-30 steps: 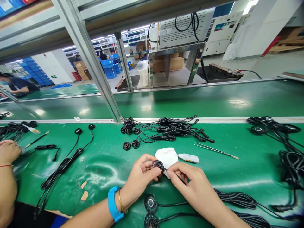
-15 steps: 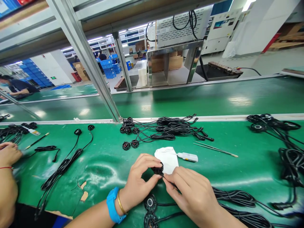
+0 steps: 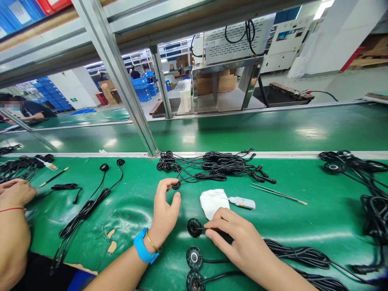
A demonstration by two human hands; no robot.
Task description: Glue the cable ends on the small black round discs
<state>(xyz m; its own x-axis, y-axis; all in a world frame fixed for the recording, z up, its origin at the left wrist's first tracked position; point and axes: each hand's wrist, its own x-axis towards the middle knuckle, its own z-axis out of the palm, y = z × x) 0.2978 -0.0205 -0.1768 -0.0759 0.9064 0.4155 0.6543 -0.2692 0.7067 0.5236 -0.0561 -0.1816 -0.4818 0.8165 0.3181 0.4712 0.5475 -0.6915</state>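
Observation:
My right hand [image 3: 236, 234] pinches a black cable [image 3: 203, 229] just behind its round black end piece [image 3: 194, 227], which is at the green work surface. My left hand [image 3: 166, 208] has its thumb and fingers apart. Its fingertips are at another round black piece [image 3: 176, 185] at the near edge of the cable pile [image 3: 212, 163]; whether they touch it I cannot tell. Two more cables with round ends [image 3: 194, 258] lie below my right hand. A white cloth [image 3: 214, 202] sits beyond that hand, with the tip of a small clear bottle [image 3: 242, 203] on it.
Metal tweezers [image 3: 279, 194] lie right of the bottle. More black cables [image 3: 376, 218] are heaped at the right, and others [image 3: 86, 206] lie at the left. A co-worker's hand [image 3: 18, 194] is at the far left. A metal post [image 3: 121, 81] rises at the table's back edge.
My left hand has let go of the round end piece and moved left and away toward the cable pile. The piece is lower now, with my right hand still on its cable.

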